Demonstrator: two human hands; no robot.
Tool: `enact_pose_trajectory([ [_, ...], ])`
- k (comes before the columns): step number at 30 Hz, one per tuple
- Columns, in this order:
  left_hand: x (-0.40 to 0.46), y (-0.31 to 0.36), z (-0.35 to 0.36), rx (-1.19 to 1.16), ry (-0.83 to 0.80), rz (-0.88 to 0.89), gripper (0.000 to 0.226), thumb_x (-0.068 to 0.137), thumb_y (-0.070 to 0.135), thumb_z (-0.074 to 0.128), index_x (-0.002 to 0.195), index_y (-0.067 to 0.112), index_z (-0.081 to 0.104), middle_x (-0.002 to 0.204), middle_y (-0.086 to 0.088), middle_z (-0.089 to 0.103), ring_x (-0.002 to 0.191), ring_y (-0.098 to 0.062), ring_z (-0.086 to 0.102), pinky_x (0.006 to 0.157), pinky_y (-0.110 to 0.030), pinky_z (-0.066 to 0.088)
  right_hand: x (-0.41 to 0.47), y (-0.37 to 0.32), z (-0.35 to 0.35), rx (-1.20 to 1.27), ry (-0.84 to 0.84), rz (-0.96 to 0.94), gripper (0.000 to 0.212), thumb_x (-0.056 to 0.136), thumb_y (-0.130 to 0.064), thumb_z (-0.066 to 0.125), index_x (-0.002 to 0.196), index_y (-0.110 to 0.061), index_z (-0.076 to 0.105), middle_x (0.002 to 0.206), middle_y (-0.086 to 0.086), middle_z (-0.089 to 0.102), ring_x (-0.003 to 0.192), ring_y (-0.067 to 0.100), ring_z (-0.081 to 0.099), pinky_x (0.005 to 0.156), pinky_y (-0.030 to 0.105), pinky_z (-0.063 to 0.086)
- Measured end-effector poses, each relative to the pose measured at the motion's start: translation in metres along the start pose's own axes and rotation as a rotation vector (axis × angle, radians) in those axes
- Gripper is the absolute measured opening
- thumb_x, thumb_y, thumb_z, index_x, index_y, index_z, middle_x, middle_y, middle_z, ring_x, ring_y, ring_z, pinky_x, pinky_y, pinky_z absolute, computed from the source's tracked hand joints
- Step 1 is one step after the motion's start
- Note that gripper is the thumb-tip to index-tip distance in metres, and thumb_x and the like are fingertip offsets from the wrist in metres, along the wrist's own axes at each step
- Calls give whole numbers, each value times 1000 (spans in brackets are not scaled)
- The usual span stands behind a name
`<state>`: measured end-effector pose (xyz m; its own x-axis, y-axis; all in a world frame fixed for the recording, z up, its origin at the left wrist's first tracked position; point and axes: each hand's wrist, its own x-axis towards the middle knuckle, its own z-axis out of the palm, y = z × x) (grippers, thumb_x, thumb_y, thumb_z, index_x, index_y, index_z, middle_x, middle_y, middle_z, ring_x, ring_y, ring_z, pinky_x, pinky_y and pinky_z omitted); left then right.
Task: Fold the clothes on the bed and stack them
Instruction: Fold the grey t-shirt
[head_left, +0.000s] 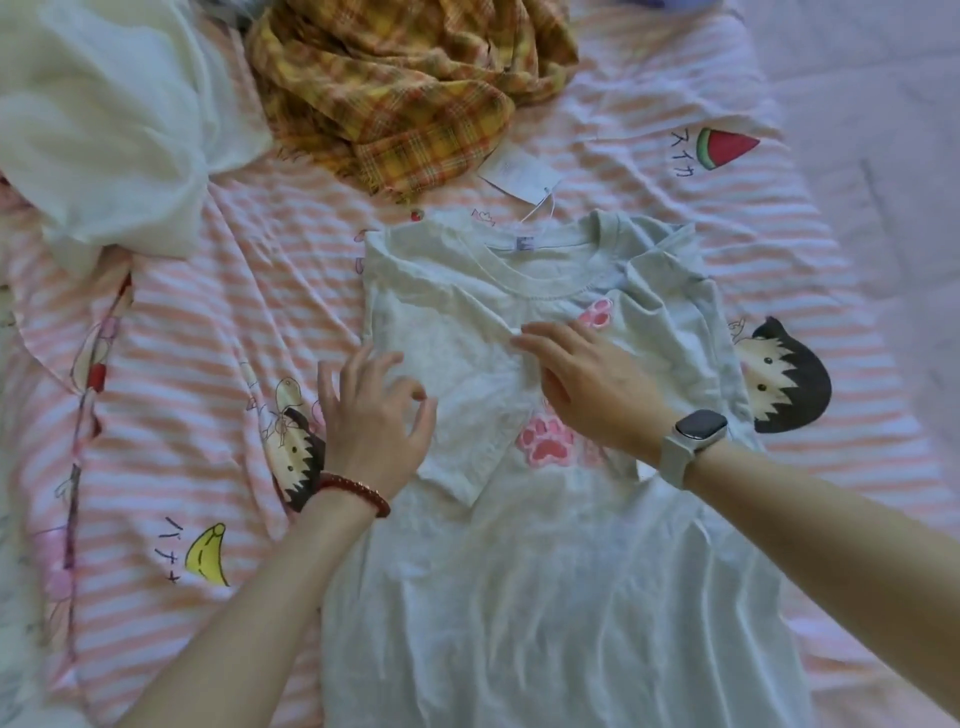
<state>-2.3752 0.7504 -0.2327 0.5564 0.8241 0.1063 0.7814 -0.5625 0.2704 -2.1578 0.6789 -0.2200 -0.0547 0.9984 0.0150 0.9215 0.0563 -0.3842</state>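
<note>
Both hands are lying flat, loose, grasping nothing: left hand (376, 426) and right hand (587, 384) are smoothing the tee's (545, 571) folded sleeve (452, 395). Next, probably, the 3 o'clock sleeve is needing folding.

A pink-striped cartoon bedsheet (623, 156) covers the bed beneath a paper tag (519, 176).

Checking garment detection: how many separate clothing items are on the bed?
3: a grey paw-print T-shirt laid flat at centre under both hands, a yellow plaid garment crumpled at top centre, a white garment bunched at top left. More may lie hidden beneath the bunched ones.
</note>
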Motion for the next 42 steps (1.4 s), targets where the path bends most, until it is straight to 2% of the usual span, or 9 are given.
enact_pose_trajectory([
  [4, 85, -2, 18, 110, -202, -68, 56, 91, 45, 49, 139, 20, 37, 153, -7, 20, 143, -25, 6, 111, -54, -4, 12, 61, -21, -167, 52, 164, 40, 92, -9, 49, 132, -7, 49, 133, 16, 51, 119, 35, 49, 94, 47, 39],
  [9, 163, -23, 36, 204, -416, -90, 92, 80, 67, 49, 148, 30, 0, 157, 1, -6, 143, -24, -11, 110, -58, -6, 36, 137, -26, -269, -156, 445, 57, 99, -27, 33, 150, -12, 9, 158, 8, 5, 145, 23, 5, 115, 44, 9],
  [12, 185, -32, 41, 241, -509, -88, 115, 66, 74, 58, 148, 28, -8, 156, -4, 9, 143, -25, 2, 110, -58, 1, 51, 157, -28, -226, -232, 502, 70, 97, -39, 39, 150, -13, 0, 158, 5, 3, 145, 23, 3, 114, 47, 11],
  [16, 202, -33, 37, 84, -451, -49, 91, 64, 58, 74, 138, 23, 34, 132, -8, 52, 120, -30, 45, 96, -43, 35, 68, 166, -35, -71, -199, 557, 65, 87, -37, 58, 141, -12, 31, 129, 15, 49, 122, 32, 43, 95, 42, 34],
  [19, 208, -30, 25, -108, -437, -42, 38, 75, 47, 70, 100, 19, 63, 100, -7, 67, 92, -26, 57, 73, -31, 41, 74, 167, -43, 144, -75, 453, 15, 88, -23, 59, 86, -8, 61, 79, 13, 60, 83, 31, 57, 72, 41, 43],
  [21, 206, -28, 17, -167, -362, 27, 24, 83, 43, 63, 70, 23, 59, 72, -1, 61, 74, -25, 54, 64, -34, 40, 71, 162, -46, 109, -36, 425, 28, 90, -19, 55, 65, -12, 46, 63, 6, 47, 71, 27, 50, 62, 38, 37],
  [24, 195, -18, 6, -208, -269, 90, 34, 90, 34, 57, 58, 35, 45, 58, 11, 48, 65, -21, 47, 58, -32, 32, 59, 153, -46, -28, 82, 375, 19, 93, -21, 50, 83, -5, 53, 74, 13, 56, 72, 31, 53, 57, 34, 31],
  [34, 82, -3, -37, -102, 127, 503, 49, 95, 39, 40, 97, 1, 71, 54, -11, 60, 41, -23, 54, 42, -24, 40, -38, 97, -61, -190, 357, 58, 34, 91, -20, 39, 89, 5, 62, 63, 17, 58, 52, 34, 57, 48, 29, 37],
  [42, -88, 5, -40, -120, -37, 704, 35, 101, 39, 28, 118, 17, 50, 52, -2, 50, 38, -18, 51, 36, -23, 36, -174, 37, -42, -191, 131, -132, 31, 101, -26, 25, 104, -10, 51, 67, 9, 56, 55, 26, 55, 49, 32, 46],
])
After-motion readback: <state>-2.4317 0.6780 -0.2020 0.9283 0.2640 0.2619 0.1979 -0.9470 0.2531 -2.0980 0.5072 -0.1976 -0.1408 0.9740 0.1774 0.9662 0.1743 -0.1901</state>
